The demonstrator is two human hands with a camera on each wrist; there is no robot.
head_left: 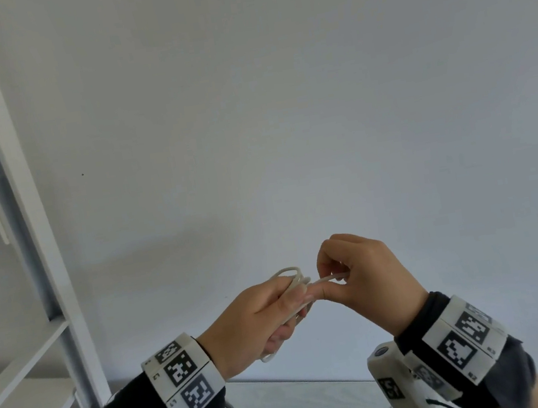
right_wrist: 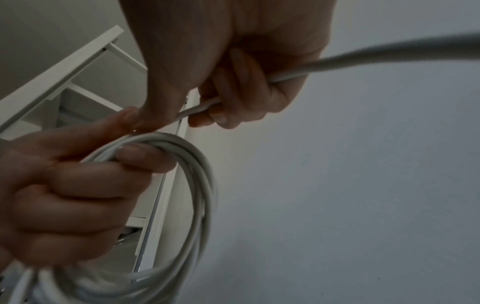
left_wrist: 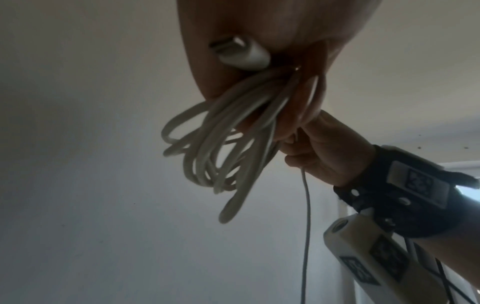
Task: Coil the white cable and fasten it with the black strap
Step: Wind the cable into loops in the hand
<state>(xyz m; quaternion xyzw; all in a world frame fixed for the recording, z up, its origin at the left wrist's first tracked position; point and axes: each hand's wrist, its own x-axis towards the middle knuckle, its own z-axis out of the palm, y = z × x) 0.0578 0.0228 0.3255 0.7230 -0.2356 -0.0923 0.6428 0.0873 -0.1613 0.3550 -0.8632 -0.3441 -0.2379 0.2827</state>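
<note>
My left hand grips a bundle of several loops of the white cable, held up in front of the wall. The loops hang from its fingers, and a white plug end lies against the palm. My right hand pinches the loose run of the cable right beside the left fingertips. That loose strand drops away below the right hand. The coil shows under the left fingers in the right wrist view. No black strap is visible.
A white shelf unit stands at the left against the plain white wall. A glossy table edge runs below the hands. Marker-tagged bands and camera pods sit on both wrists.
</note>
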